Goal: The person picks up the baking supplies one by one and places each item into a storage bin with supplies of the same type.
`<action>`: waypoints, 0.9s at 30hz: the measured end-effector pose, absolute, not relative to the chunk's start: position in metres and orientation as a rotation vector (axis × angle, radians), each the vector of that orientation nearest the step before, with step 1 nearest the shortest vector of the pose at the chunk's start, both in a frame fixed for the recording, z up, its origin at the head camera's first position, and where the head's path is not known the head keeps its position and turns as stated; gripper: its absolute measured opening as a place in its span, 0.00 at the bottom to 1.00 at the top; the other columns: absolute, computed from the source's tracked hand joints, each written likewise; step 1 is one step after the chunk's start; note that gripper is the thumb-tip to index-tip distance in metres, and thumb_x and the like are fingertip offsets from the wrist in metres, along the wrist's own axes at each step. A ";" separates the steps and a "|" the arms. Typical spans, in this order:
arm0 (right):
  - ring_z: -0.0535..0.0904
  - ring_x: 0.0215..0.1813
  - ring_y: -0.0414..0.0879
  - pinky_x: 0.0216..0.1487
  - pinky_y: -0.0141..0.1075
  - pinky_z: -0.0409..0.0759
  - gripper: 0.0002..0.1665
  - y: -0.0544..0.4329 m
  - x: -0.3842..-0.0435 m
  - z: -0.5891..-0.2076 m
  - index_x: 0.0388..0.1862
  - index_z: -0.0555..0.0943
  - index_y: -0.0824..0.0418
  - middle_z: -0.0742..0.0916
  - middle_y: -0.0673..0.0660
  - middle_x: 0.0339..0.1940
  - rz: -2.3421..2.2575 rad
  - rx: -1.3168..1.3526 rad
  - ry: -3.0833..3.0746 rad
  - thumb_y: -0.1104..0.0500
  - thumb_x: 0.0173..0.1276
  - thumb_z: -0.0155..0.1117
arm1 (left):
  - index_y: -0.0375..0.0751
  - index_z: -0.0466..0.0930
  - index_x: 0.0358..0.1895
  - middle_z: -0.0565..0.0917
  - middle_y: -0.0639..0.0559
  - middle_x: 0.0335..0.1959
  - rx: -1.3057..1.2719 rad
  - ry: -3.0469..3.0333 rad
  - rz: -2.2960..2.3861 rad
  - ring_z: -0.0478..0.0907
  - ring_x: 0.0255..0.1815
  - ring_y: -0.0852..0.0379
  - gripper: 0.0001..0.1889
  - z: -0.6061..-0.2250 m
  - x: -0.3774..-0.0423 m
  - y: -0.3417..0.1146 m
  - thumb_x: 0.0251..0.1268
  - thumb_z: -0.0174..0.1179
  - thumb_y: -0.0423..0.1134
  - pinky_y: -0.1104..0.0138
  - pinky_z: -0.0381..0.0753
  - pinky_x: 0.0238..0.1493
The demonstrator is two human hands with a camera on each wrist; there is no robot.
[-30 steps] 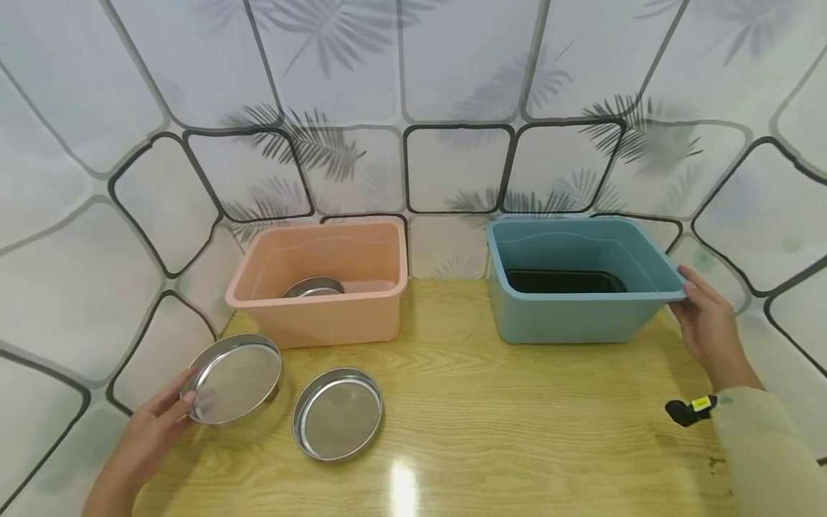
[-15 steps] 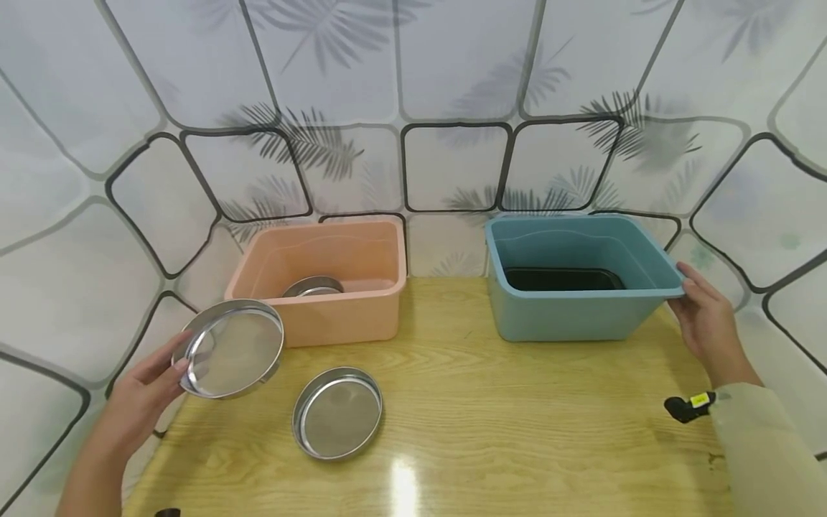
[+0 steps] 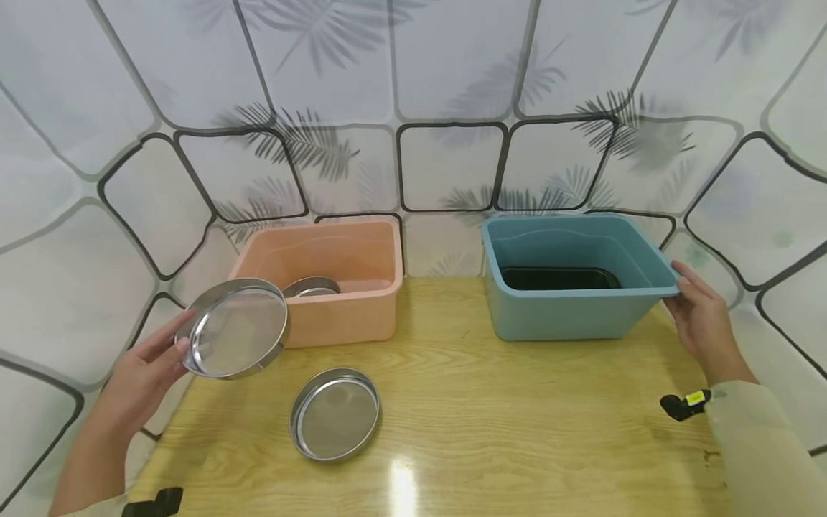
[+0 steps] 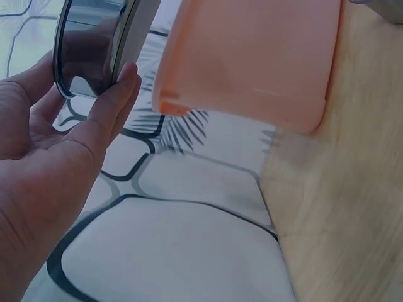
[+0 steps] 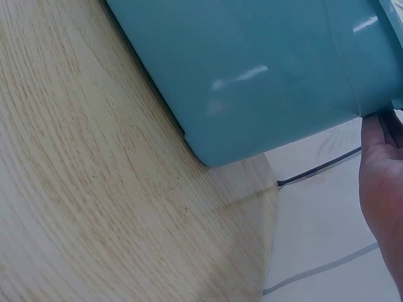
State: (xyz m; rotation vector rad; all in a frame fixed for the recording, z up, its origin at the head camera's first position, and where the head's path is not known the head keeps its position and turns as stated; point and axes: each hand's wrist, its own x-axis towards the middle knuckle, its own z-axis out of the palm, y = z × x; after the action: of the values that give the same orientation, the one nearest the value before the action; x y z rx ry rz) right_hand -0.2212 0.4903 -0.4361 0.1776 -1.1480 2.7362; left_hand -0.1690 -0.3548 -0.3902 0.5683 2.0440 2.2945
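Observation:
In the head view my left hand [image 3: 145,370] pinches the edge of a round steel sieve [image 3: 239,330], raised and tilted in front of the left end of a pink plastic bin [image 3: 342,319]. The left wrist view shows the thumb and fingers on the sieve's rim [image 4: 129,44]. A second sieve [image 3: 334,416] lies on the table below the pink bin, and another round metal piece [image 3: 313,286] sits inside that bin, partly hidden. At the right, my right hand [image 3: 704,323] grips the right rim of a blue plastic bin [image 3: 555,316]; its fingers tuck under the rim in the right wrist view.
Both bins stand at the back of the wooden table [image 3: 478,424], against a patterned cloth wall [image 3: 452,165]. The cloth also rises along both sides. A black item [image 3: 558,278] lies in the blue bin. Dark straps [image 3: 685,406] show at the wrists.
My left hand has lifted the sieve from near the table up in front of the pink bin's left end. The right hand stays on the blue bin's rim.

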 end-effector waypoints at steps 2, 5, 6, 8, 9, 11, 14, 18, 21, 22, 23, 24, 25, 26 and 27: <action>0.85 0.56 0.43 0.57 0.31 0.83 0.27 0.490 -0.222 -0.436 0.76 0.67 0.61 0.87 0.52 0.56 2.736 0.176 -1.145 0.67 0.81 0.45 | 0.39 0.59 0.78 0.67 0.57 0.71 0.567 2.063 2.277 0.75 0.63 0.71 0.28 -0.385 -0.175 -0.351 0.79 0.42 0.23 0.75 0.80 0.57; 0.85 0.56 0.43 0.56 0.31 0.83 0.28 0.490 -0.221 -0.435 0.78 0.63 0.61 0.87 0.52 0.55 2.728 0.170 -1.143 0.67 0.81 0.45 | 0.40 0.58 0.79 0.64 0.54 0.73 0.545 2.098 2.244 0.75 0.63 0.72 0.28 -0.377 -0.185 -0.343 0.79 0.44 0.25 0.77 0.79 0.57; 0.85 0.56 0.42 0.56 0.31 0.83 0.29 0.490 -0.221 -0.435 0.78 0.62 0.61 0.88 0.52 0.55 2.724 0.167 -1.145 0.67 0.81 0.46 | 0.40 0.57 0.79 0.64 0.54 0.73 0.533 2.100 2.242 0.75 0.62 0.72 0.28 -0.374 -0.189 -0.341 0.79 0.44 0.26 0.77 0.79 0.57; 0.85 0.56 0.42 0.56 0.31 0.83 0.30 0.489 -0.221 -0.435 0.79 0.61 0.61 0.88 0.52 0.55 2.714 0.164 -1.158 0.67 0.81 0.46 | 0.40 0.56 0.80 0.64 0.52 0.74 0.511 2.103 2.236 0.76 0.62 0.72 0.29 -0.369 -0.197 -0.336 0.80 0.45 0.27 0.77 0.79 0.57; 0.85 0.56 0.42 0.56 0.31 0.83 0.30 0.489 -0.221 -0.435 0.79 0.61 0.61 0.88 0.52 0.55 2.714 0.166 -1.161 0.67 0.81 0.46 | 0.41 0.55 0.80 0.62 0.51 0.76 0.500 2.105 2.229 0.75 0.62 0.72 0.29 -0.367 -0.200 -0.334 0.80 0.46 0.28 0.77 0.79 0.56; 0.85 0.56 0.42 0.56 0.30 0.83 0.29 0.489 -0.221 -0.435 0.78 0.63 0.60 0.88 0.51 0.55 2.714 0.167 -1.168 0.67 0.81 0.46 | 0.41 0.54 0.80 0.59 0.47 0.78 0.477 2.112 2.220 0.76 0.61 0.72 0.29 -0.362 -0.208 -0.330 0.80 0.47 0.29 0.77 0.79 0.56; 0.85 0.56 0.42 0.56 0.31 0.83 0.27 0.488 -0.221 -0.435 0.77 0.66 0.61 0.88 0.52 0.55 2.723 0.171 -1.155 0.67 0.81 0.46 | 0.40 0.52 0.81 0.52 0.43 0.82 0.442 2.116 2.219 0.77 0.60 0.72 0.31 -0.356 -0.218 -0.324 0.80 0.49 0.31 0.77 0.79 0.56; 0.85 0.56 0.43 0.56 0.31 0.83 0.25 0.488 -0.221 -0.435 0.74 0.71 0.61 0.88 0.52 0.55 2.731 0.170 -1.134 0.68 0.81 0.44 | 0.36 0.49 0.81 0.44 0.37 0.83 0.439 2.094 2.247 0.78 0.59 0.72 0.33 -0.351 -0.233 -0.318 0.78 0.50 0.30 0.76 0.79 0.57; 0.85 0.56 0.43 0.56 0.31 0.83 0.23 0.488 -0.220 -0.435 0.70 0.75 0.62 0.88 0.52 0.55 2.730 0.160 -1.127 0.68 0.81 0.45 | 0.34 0.48 0.80 0.43 0.34 0.82 0.456 2.100 2.244 0.78 0.58 0.72 0.34 -0.349 -0.242 -0.315 0.78 0.51 0.30 0.76 0.79 0.58; 0.85 0.55 0.43 0.56 0.31 0.83 0.24 0.488 -0.220 -0.435 0.71 0.74 0.62 0.88 0.52 0.55 2.730 0.158 -1.127 0.68 0.81 0.45 | 0.34 0.48 0.80 0.49 0.34 0.81 0.461 2.113 2.236 0.79 0.57 0.71 0.34 -0.349 -0.245 -0.314 0.78 0.51 0.31 0.76 0.79 0.57; 0.85 0.56 0.43 0.56 0.31 0.83 0.24 0.488 -0.220 -0.435 0.72 0.73 0.61 0.88 0.52 0.55 2.734 0.157 -1.123 0.68 0.81 0.45 | 0.34 0.49 0.80 0.56 0.36 0.79 0.465 2.106 2.246 0.80 0.56 0.70 0.34 -0.349 -0.248 -0.314 0.78 0.52 0.31 0.75 0.80 0.56; 0.85 0.56 0.43 0.56 0.31 0.83 0.25 0.488 -0.220 -0.435 0.73 0.72 0.61 0.88 0.52 0.56 2.736 0.162 -1.122 0.68 0.81 0.45 | 0.34 0.50 0.80 0.63 0.38 0.75 0.469 2.100 2.257 0.81 0.55 0.69 0.33 -0.350 -0.250 -0.313 0.77 0.52 0.30 0.75 0.80 0.56; 0.85 0.56 0.43 0.56 0.31 0.83 0.26 0.488 -0.220 -0.435 0.75 0.69 0.61 0.87 0.52 0.56 2.740 0.169 -1.119 0.68 0.81 0.44 | 0.34 0.50 0.80 0.69 0.42 0.70 0.475 2.088 2.266 0.82 0.53 0.68 0.33 -0.350 -0.253 -0.313 0.77 0.53 0.30 0.75 0.81 0.54; 0.85 0.56 0.43 0.57 0.31 0.83 0.27 0.488 -0.220 -0.435 0.76 0.67 0.61 0.87 0.52 0.56 2.744 0.174 -1.117 0.68 0.81 0.44 | 0.34 0.51 0.80 0.75 0.46 0.64 0.480 2.084 2.268 0.83 0.51 0.66 0.33 -0.352 -0.255 -0.313 0.77 0.52 0.30 0.74 0.83 0.51; 0.85 0.56 0.43 0.57 0.31 0.83 0.27 0.488 -0.220 -0.435 0.77 0.66 0.61 0.87 0.52 0.56 2.746 0.177 -1.118 0.68 0.81 0.44 | 0.33 0.51 0.80 0.78 0.51 0.59 0.488 2.076 2.270 0.84 0.49 0.65 0.33 -0.353 -0.258 -0.312 0.77 0.52 0.29 0.73 0.85 0.49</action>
State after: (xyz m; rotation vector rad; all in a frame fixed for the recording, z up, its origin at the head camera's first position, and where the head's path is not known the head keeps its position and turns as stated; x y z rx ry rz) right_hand -0.2198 0.4875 -0.4346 0.1770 -1.1181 2.7463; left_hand -0.2581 -0.3124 -0.3528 0.4880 2.0760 2.2701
